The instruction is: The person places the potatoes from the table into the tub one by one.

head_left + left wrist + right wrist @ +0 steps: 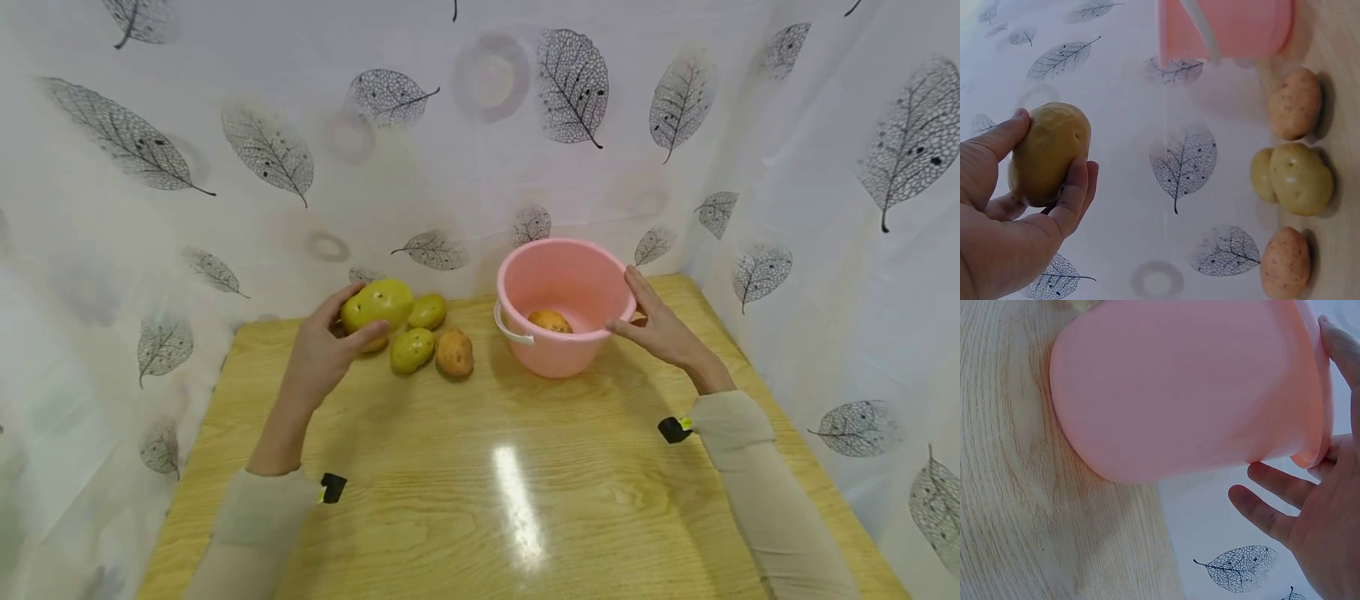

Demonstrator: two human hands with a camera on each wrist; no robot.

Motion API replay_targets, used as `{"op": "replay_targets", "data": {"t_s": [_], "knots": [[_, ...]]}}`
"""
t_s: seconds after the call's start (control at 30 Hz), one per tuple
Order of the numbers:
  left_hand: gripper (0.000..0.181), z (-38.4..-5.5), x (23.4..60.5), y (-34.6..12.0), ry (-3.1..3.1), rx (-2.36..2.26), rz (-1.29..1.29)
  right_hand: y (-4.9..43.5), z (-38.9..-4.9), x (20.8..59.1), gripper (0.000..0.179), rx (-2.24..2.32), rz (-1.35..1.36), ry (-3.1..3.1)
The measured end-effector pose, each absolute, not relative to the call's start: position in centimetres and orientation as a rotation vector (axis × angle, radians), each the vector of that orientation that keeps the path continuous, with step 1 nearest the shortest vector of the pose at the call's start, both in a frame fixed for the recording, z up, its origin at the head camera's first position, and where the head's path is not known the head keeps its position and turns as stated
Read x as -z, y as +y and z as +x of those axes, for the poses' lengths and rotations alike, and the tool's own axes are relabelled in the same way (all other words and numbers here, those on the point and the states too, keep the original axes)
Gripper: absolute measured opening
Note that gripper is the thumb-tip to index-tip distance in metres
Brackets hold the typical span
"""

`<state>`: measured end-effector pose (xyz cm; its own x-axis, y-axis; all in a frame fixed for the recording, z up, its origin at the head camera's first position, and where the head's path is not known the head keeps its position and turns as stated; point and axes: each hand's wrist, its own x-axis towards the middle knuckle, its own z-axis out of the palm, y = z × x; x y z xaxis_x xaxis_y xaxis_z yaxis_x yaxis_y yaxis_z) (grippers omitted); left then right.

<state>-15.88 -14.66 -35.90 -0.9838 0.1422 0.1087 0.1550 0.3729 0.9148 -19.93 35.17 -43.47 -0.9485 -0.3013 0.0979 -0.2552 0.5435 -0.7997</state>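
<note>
My left hand (318, 358) holds a yellow-green potato (378, 305) between thumb and fingers, raised above the others. In the left wrist view this potato (1050, 153) is clear of the tabletop. My right hand (663, 329) rests at the right rim of a pink bucket (555, 354), fingers spread; in the right wrist view two fingers (1279, 482) extend by the outer wall. Inside the bucket lies a brownish potato (550, 321). On the table are two greenish potatoes (412, 350) and a brown potato (454, 354); another brown potato (1285, 262) is partly hidden under the left hand in the head view.
The wooden table (450, 467) carries a bright light reflection. A white curtain with leaf prints (442, 158) hangs along the back and both sides. The bucket's white handle (512, 327) hangs down on its left side.
</note>
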Motion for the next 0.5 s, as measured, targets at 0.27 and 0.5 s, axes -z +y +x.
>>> {"op": "replay_targets", "data": {"t_s": [0.27,0.5], "knots": [[0.075,-16.04,35.61,-14.62,-2.592,1.752,-0.277,35.18,-20.12,43.77,0.096,1.413,-0.472,2.714],[0.076,-16.16,35.52,-14.46,-2.607,1.739,-0.272,35.17,-20.12,43.76,0.097,1.420,-0.481,2.717]]}}
